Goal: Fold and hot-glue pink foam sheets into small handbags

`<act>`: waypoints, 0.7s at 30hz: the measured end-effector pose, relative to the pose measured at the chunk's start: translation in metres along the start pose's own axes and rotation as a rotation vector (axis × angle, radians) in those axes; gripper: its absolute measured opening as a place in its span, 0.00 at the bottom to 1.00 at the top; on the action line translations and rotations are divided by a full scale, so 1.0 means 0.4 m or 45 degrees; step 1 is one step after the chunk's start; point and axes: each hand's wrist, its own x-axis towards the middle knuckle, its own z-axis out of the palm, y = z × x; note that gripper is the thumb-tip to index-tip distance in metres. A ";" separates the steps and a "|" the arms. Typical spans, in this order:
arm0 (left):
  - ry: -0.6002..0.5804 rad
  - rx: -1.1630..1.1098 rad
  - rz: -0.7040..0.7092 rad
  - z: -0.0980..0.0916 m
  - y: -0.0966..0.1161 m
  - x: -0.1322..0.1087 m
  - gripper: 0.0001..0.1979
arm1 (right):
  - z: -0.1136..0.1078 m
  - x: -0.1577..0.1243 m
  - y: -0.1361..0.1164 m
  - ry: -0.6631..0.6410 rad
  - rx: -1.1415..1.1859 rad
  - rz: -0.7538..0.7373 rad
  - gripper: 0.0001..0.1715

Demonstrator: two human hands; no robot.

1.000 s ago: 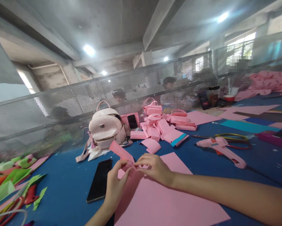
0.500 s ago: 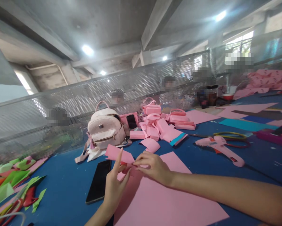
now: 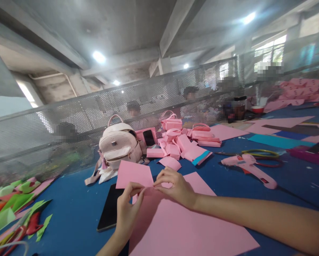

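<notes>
The counter [image 3: 71,206] is blue, with little white specks on it. A big pink sheet [image 3: 196,227] lies flat on it, right under the hands. A small pink paper [image 3: 134,174] is held up over the far left part of that sheet, and its left side covers the top of a black phone [image 3: 108,209]. The left hand [image 3: 127,209] pinches the near edge of the small paper, its thumb and first finger closed on it. The right hand [image 3: 177,188] pinches the same paper just beside, thumb and fingers closed too.

Past the hands sit a pale pink backpack [image 3: 120,145] and a heap of pink paper pieces [image 3: 177,142]. On the right side of the counter are a pink glue gun [image 3: 251,169], scissors [image 3: 271,154] with yellow and red handles just behind it, and a long blue strip [image 3: 279,141]. On the left side there are green paper scraps [image 3: 22,199] and red-handled scissors [image 3: 21,233].

A gray wall full of tiny holes [image 3: 101,106] runs along the back of the counter, and people [image 3: 134,110] show dimly through it. The ceiling [image 3: 122,28] is gray with thick beams, and bright lamps [image 3: 99,57] shine from it. A window [image 3: 274,49] glows at the far right.
</notes>
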 end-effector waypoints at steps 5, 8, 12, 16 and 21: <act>0.045 -0.049 -0.008 0.005 0.005 -0.001 0.05 | 0.003 0.001 0.000 0.046 0.054 0.024 0.02; 0.037 -0.043 -0.018 0.004 0.006 -0.002 0.05 | 0.006 0.002 0.003 0.049 0.062 0.056 0.02; 0.018 -0.036 -0.040 0.002 0.003 -0.002 0.07 | 0.003 0.004 0.008 0.034 0.063 0.095 0.08; -0.057 -0.034 -0.053 0.005 -0.002 -0.006 0.06 | -0.005 0.003 0.004 -0.101 0.056 0.094 0.15; -0.179 -0.041 -0.024 0.016 -0.003 -0.019 0.07 | -0.003 -0.002 0.000 -0.200 -0.051 -0.017 0.20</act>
